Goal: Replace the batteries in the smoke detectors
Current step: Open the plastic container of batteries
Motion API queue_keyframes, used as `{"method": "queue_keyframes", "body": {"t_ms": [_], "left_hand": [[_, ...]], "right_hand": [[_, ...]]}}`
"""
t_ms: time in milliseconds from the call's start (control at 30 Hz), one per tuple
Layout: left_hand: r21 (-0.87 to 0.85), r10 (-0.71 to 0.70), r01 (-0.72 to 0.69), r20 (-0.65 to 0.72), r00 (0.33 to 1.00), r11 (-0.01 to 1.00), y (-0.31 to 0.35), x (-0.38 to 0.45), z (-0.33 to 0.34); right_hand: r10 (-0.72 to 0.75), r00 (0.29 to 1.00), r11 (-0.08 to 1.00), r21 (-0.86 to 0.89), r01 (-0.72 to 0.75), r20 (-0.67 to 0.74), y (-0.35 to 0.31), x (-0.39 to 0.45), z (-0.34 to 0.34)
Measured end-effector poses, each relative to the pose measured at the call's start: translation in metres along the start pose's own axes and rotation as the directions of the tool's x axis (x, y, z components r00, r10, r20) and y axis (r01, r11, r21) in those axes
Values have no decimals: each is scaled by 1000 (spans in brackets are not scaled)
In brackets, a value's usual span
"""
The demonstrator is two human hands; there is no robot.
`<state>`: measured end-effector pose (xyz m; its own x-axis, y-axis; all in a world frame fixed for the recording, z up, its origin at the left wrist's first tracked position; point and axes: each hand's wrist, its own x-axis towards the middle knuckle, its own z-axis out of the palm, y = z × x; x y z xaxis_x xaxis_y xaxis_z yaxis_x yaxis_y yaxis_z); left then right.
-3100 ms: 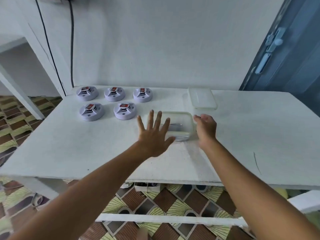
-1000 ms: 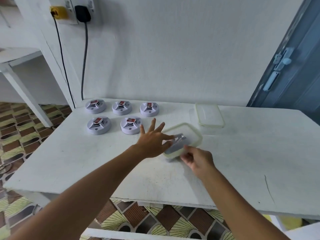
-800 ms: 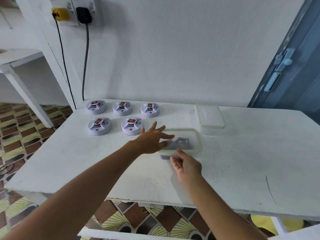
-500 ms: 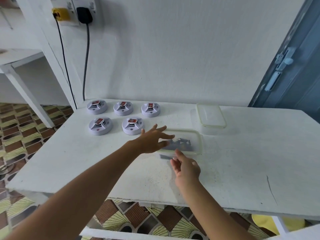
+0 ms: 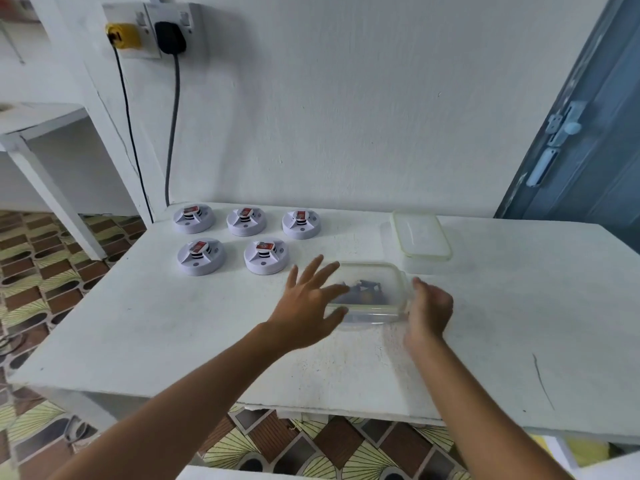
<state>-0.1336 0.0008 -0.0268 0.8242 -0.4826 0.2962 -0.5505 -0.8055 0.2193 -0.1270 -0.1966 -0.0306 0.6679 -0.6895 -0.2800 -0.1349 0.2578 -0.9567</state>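
Note:
Several white round smoke detectors stand in two rows at the back left of the white table [image 5: 173, 327]; the nearest one [image 5: 266, 257] carries a red-labelled block on top. A clear plastic container [image 5: 398, 289] sits mid-table with dark batteries [image 5: 363, 292] inside. My left hand [image 5: 306, 306] has spread, straight fingers against the container's left side. My right hand [image 5: 428, 308] is at the container's right wall with relaxed fingers, holding nothing.
The container's clear lid [image 5: 420, 235] lies flat behind it, near the wall. Wall sockets with a yellow plug [image 5: 123, 36] and a black plug [image 5: 169, 37] hang cables down the left. A blue door [image 5: 581, 150] stands at the right.
The container, tilted up by my right hand a second ago, now lies flat. My right hand has moved from its near edge to its right side. My left hand has stayed on the left side.

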Motion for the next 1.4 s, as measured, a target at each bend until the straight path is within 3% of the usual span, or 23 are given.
{"method": "queue_keyframes", "body": {"t_ms": [67, 133, 200, 433, 600, 700, 767, 867, 933, 1067, 1233, 1333, 1400], "left_hand": [[51, 20, -21, 16, 1000, 998, 6, -8, 10], [76, -28, 25, 41, 999, 997, 11, -13, 16], [133, -96, 84, 83, 992, 988, 10, -15, 16], [129, -320, 296, 264, 910, 947, -12, 8, -8], [55, -369, 381, 413, 833, 923, -29, 32, -11], [-67, -375, 429, 376, 847, 901, -31, 37, -8], [-250, -488, 562, 303, 819, 789, -27, 34, -9], [-587, -620, 732, 443, 647, 345, -21, 28, -16], [-633, -627, 747, 502, 596, 203, -23, 23, -18], [-671, -669, 715, 442, 598, 196, -23, 22, -16], [-707, -688, 657, 339, 641, 263, -21, 31, -34], [-794, -667, 557, 281, 690, 242, -19, 36, -58], [-836, -658, 466, 181, 731, 288, -13, 39, -75]], "right_hand": [[85, 976, 996, -37, -79, 199, -6, 23, 1], [171, 904, 985, -71, -156, 391, -8, 35, -1], [206, 845, 978, -89, -186, 493, -8, 38, -4], [154, 853, 982, -173, -76, 500, 8, 12, -15], [99, 863, 964, -262, 40, 496, 24, -34, -11], [142, 872, 961, -276, -8, 469, 23, -42, -7], [219, 863, 968, -212, -134, 455, 19, -40, -8], [262, 858, 964, -160, -212, 442, 15, -35, -9], [251, 865, 966, -164, -198, 435, 15, -32, -8], [216, 887, 973, -170, -158, 408, 13, -27, -6], [7, 902, 986, -152, 65, 431, -7, -33, -3], [-104, 861, 993, 10, 115, 497, -35, -45, 9], [-176, 796, 984, 116, 133, 579, -55, -57, 22]]}}
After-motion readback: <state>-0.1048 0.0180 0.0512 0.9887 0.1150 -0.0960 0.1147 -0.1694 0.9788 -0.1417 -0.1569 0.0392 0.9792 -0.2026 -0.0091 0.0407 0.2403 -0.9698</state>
